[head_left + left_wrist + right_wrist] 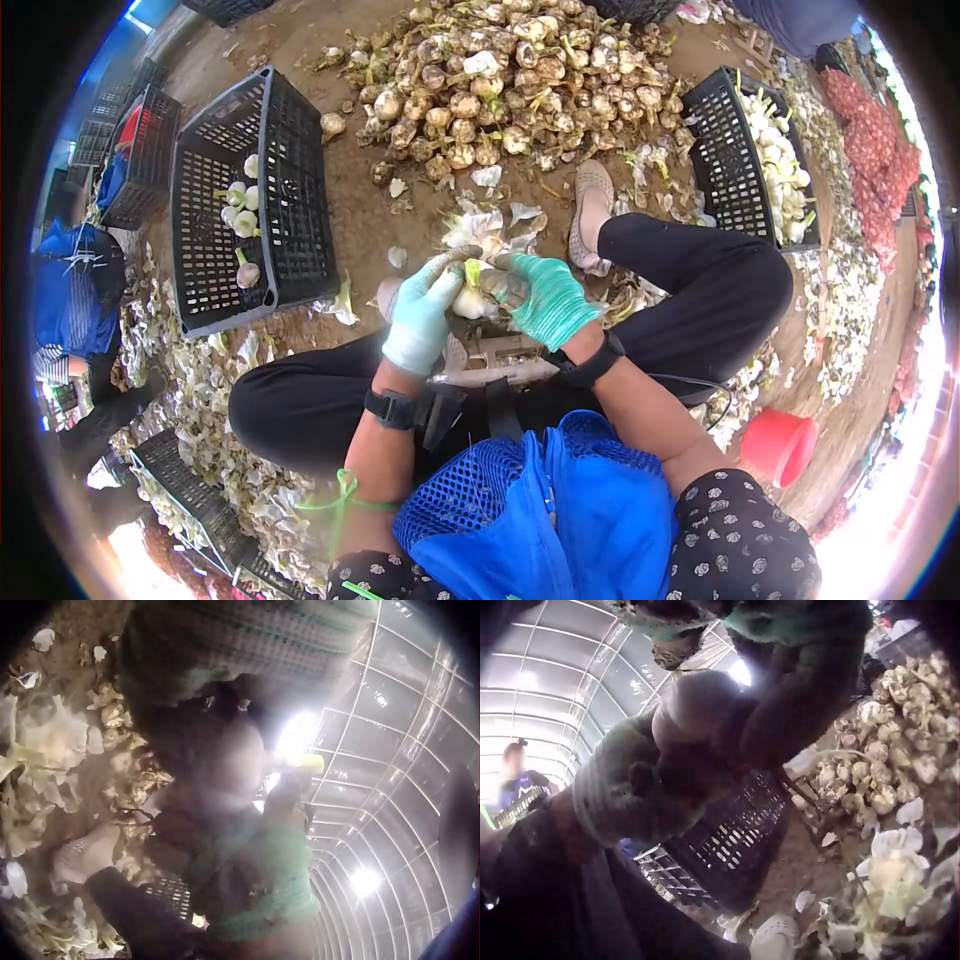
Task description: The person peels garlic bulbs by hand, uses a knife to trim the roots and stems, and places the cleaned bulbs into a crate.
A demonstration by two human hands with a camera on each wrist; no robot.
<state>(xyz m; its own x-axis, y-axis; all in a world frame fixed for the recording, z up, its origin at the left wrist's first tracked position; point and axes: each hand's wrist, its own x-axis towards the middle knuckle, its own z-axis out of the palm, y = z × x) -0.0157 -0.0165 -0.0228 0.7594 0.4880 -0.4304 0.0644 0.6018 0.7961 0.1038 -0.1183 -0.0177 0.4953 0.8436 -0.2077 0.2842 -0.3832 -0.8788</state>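
Together, gloved left hand (420,312) and right hand (550,302) grip garlic bulb (473,302) between them; black crate (300,190) stands left, garlic heap (520,90) lies far, red bucket (770,444) near right.

The head view looked down on the hands (422,312) (547,300) mid-frame; both wrist views looked past them from very near, sharing the arched roof (401,739)

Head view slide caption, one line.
Gloved hands hold a garlic bulb before a heap of garlic, black crates either side.
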